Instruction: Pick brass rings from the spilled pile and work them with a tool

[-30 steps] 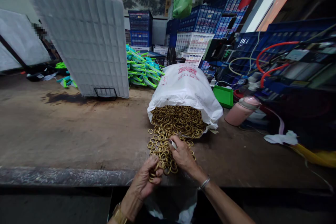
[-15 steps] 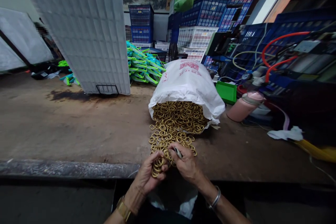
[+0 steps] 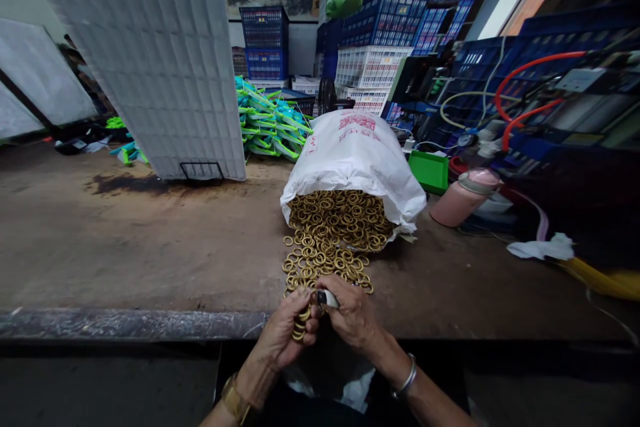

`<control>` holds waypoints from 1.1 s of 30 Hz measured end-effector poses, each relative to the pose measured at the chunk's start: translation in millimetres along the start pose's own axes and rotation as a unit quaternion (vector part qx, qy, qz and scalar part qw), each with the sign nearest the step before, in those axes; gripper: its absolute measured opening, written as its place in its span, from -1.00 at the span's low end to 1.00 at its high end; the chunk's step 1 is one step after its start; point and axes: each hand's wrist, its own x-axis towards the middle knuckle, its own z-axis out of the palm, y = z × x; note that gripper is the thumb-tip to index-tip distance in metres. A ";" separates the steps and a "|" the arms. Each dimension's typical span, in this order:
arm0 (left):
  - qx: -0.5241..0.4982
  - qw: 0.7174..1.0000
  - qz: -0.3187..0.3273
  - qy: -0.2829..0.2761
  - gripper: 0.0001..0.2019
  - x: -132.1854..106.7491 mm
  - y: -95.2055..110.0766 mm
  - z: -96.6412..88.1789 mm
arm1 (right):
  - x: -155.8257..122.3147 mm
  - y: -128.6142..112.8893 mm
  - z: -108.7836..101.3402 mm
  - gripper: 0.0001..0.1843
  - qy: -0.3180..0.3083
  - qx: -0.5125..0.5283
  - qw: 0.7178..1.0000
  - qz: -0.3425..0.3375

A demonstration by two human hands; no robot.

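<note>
The grip of our left hand (image 3: 287, 330) is curled closed around a short stack of round, brassy rings (image 3: 299, 332), smooth and dull gold, held at the counter's near edge. Our right hand (image 3: 354, 315) has its grip pinched firmly on a small pale tool (image 3: 328, 298), smooth with a dark end, just beside the stack; we cannot tell its exact shape. Beyond, loose rings (image 3: 320, 261) spill from the wide mouth of a crinkled white sack (image 3: 355, 153), printed red and lying on its side on the scuffed brown counter (image 3: 150, 253).
</note>
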 end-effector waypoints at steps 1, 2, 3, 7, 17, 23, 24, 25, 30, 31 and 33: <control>0.021 1.000 0.019 0.001 -0.74 -0.5 -0.4 0.9 | 0.4 -0.5 -0.2 -0.88 0.000 0.005 1.000 0.019; 0.048 0.998 0.043 0.005 -0.72 -0.8 -1.0 1.7 | 1.0 -1.3 -0.6 -0.90 -0.002 0.008 0.999 0.040; 0.081 0.994 0.071 0.012 -0.71 -1.0 -1.8 2.4 | 1.8 -2.2 -1.1 -0.91 -0.006 0.011 0.998 0.061; 0.215 0.964 0.147 0.058 -0.68 -0.4 -4.5 4.0 | 5.4 -5.4 -2.1 -0.76 -0.028 0.035 0.992 0.120; 0.186 0.976 0.110 0.002 -0.68 -5.0 -7.1 7.2 | 9.5 -7.4 3.0 -0.69 -0.019 0.127 0.979 0.158; 0.176 0.978 0.106 0.025 -0.65 -5.2 -8.3 11.0 | 5.2 0.6 4.3 -0.71 0.012 0.096 0.984 0.148; 0.177 0.978 0.105 0.029 -0.65 -5.1 -8.1 11.6 | 3.2 2.2 4.4 -0.74 0.010 0.065 0.987 0.145; 0.179 0.978 0.106 0.033 -0.65 -5.0 -8.0 12.1 | 1.0 3.2 4.3 -0.78 0.001 0.037 0.989 0.141; 0.220 0.965 0.137 0.034 -0.68 -4.8 -8.9 12.7 | -8.1 0.8 3.1 -0.82 -0.065 -0.047 0.991 0.108; 0.229 0.962 0.142 0.034 -0.68 -4.6 -9.3 12.6 | -8.8 -0.4 2.9 -0.81 -0.071 -0.063 0.990 0.105; 0.243 0.958 0.148 0.036 -0.68 -3.9 -10.0 12.0 | -9.3 -2.7 2.5 -0.78 -0.080 -0.091 0.987 0.101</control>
